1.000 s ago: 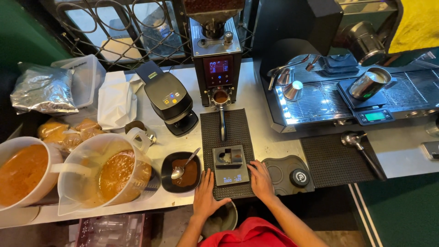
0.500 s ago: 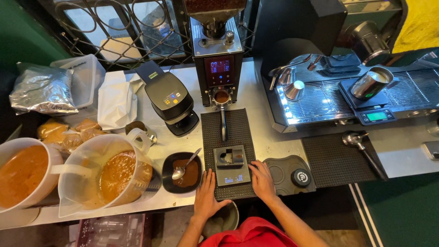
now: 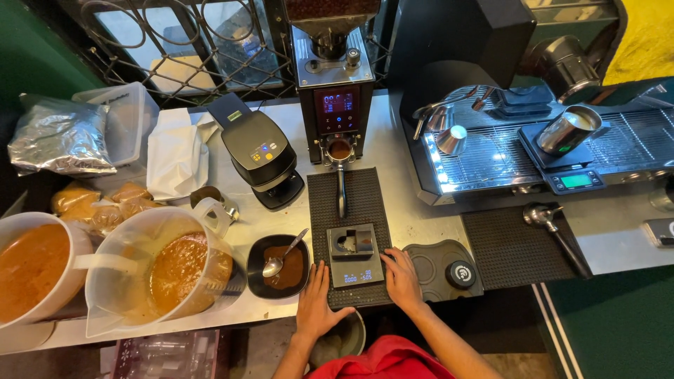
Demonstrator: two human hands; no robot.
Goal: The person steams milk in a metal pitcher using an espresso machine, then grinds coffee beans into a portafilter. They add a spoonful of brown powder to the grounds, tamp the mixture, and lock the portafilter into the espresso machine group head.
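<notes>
Small grey digital scale (image 3: 356, 261) with a lit blue display is sitting on the near end of a black ribbed rubber mat (image 3: 351, 210), which is lying on the pale metal surface (image 3: 393, 158) in front of the tall black coffee grinder (image 3: 333, 84). A small square holder with a pale round opening is resting on top of the scale. The left hand (image 3: 316, 309) is lying flat at the scale's left edge, its fingers (image 3: 317, 275) stretched out and loosely together, pinching nothing. The right hand (image 3: 402, 281) is pressing against the scale's right edge, its fingers (image 3: 390, 257) held close together and curling slightly onto the mat, also gripping nothing.

A portafilter with a black handle (image 3: 340, 186) is hanging in the grinder's fork, just beyond the scale. To the left of the scale, a black round bowl of brown powder (image 3: 281, 270) is holding a metal spoon (image 3: 281, 258). Further left, a clear plastic jug of brown liquid (image 3: 165, 270) is standing. To the right, a grey tamping pad (image 3: 442, 270) is lying just beside the right hand.
</notes>
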